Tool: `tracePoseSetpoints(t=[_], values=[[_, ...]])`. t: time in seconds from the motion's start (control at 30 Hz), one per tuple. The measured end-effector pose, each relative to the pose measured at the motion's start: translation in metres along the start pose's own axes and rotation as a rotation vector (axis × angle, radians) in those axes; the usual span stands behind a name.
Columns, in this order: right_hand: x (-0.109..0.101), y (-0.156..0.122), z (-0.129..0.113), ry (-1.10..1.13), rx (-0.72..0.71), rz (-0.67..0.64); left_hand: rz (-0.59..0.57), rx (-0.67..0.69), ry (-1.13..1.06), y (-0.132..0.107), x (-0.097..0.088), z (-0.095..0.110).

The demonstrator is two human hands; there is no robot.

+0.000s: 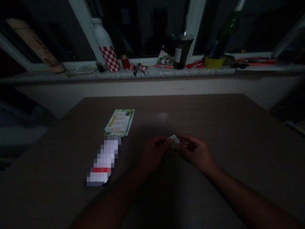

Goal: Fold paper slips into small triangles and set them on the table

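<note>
Both hands meet over the middle of the dark wooden table [214, 127], pinching a small piece of folded printed paper [174, 138] between them. From the left side, my left hand [156, 151] grips it with thumb and fingers. My right hand [195, 151] is closed on the paper's other side, the thumb close to the left one. The paper shows a pale pointed top with faint print; its lower part is hidden by my fingers. To the left lies a stack of printed leaflets [119, 122], green-edged with rows of orange text.
A lit phone [105, 159], its screen blurred out, lies below the leaflets. Along the granite windowsill [157, 74] stand a red-and-white checked bottle [109, 54], a plastic cup [182, 54], a green bottle [224, 35] and a tall tube [38, 47]. The room is dim.
</note>
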State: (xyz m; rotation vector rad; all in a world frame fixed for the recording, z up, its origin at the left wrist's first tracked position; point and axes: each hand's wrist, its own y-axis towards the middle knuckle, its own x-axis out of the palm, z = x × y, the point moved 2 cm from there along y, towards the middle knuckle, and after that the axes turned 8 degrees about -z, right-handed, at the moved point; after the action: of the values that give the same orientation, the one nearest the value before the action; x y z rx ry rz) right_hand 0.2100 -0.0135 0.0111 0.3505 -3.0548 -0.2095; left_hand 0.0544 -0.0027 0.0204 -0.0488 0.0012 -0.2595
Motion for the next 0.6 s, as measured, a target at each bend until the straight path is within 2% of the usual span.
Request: tracePoseSetpoints(t=[0.2,0.37,0.6], values=[[-0.001,-0.001,-0.007,-0.078,-0.063,0.062,-0.043,0.011,0.041,-0.001,0.0,-0.001],[-0.003,0.0,-0.008,-0.084,-0.092,0.104,-0.189,0.011,0.13,-0.002,0.0,-0.001],[-0.008,0.0,-0.009,-0.267,-0.141,-0.018,-0.199,0.23,0.366,-0.006,-0.008,0.009]])
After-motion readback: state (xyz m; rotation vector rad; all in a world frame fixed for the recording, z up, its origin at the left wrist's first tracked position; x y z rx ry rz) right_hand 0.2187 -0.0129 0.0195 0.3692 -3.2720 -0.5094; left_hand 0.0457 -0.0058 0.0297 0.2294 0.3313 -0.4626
